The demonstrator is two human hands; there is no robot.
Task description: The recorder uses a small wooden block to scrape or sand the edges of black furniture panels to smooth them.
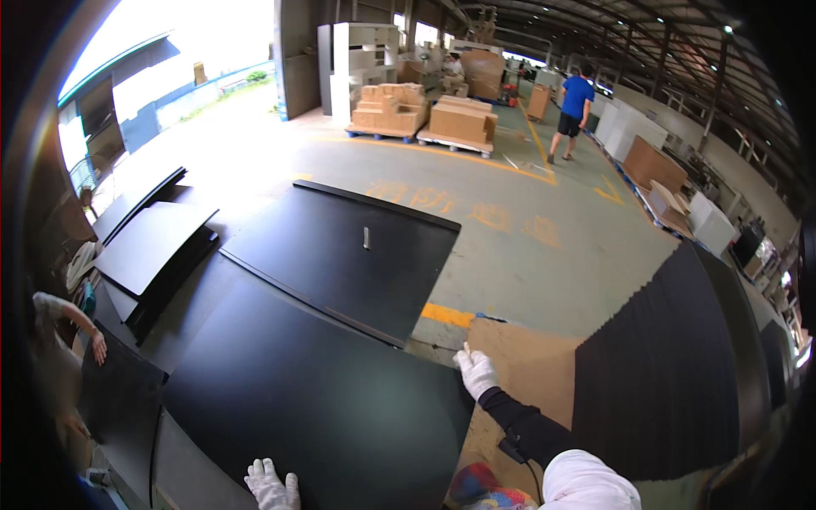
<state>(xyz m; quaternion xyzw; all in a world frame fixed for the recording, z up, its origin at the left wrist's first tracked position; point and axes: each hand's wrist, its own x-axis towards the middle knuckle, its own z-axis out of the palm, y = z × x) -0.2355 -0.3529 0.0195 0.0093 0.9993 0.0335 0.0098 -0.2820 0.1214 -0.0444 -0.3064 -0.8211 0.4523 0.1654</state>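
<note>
A large flat black panel [323, 399] lies in front of me. My left hand [272, 486], in a white glove, rests on its near edge with the fingers spread. At the panel's right corner is my right hand [478, 371], also gloved. Its fingers are closed, with a small pale tip showing at the top; what they hold, if anything, is too small to name. Beyond lies a second black panel [340, 246] with raised edge strips and a small light-coloured piece [367, 238] on top.
To the right stands a tall stack of black sheets [663, 374] beside brown board [527, 357]. More panels [157, 246] are piled at left, where a co-worker's bare hand [99, 348] shows. Loaded pallets [391, 110] and a walking person in blue [576, 102] are farther off.
</note>
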